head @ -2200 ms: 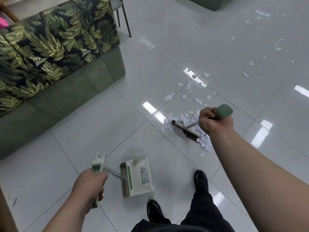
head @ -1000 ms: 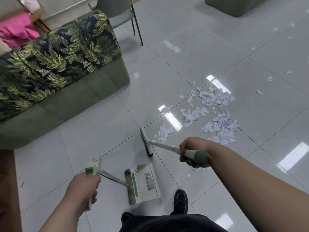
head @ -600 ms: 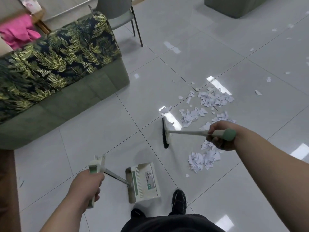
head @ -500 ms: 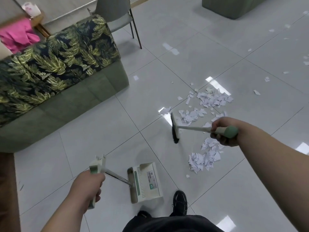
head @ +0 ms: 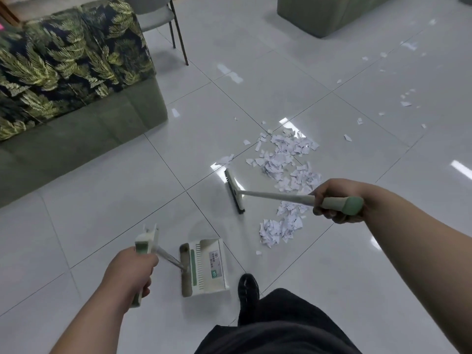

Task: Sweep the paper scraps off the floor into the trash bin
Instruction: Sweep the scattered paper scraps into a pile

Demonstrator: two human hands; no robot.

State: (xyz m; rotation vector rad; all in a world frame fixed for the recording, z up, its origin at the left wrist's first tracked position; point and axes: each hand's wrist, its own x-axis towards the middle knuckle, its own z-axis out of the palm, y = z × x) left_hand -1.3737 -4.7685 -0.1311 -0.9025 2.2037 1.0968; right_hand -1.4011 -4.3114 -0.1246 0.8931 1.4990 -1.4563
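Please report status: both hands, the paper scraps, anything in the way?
Left hand grips dustpan handle, right hand grips broom. Paper scraps heaped on floor, dustpan looks empty. Shoe beside dustpan; trash bin not seen.

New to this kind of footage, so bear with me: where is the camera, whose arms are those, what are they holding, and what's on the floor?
There is no machine: the camera sits on a person's head, looking down at their own arms. The left hand grips the handle of a dustpan standing on the tiled floor. The right hand grips a broom, its head beside a pile of paper scraps. More scraps lie scattered farther off. A leaf-patterned sofa stands at the left.
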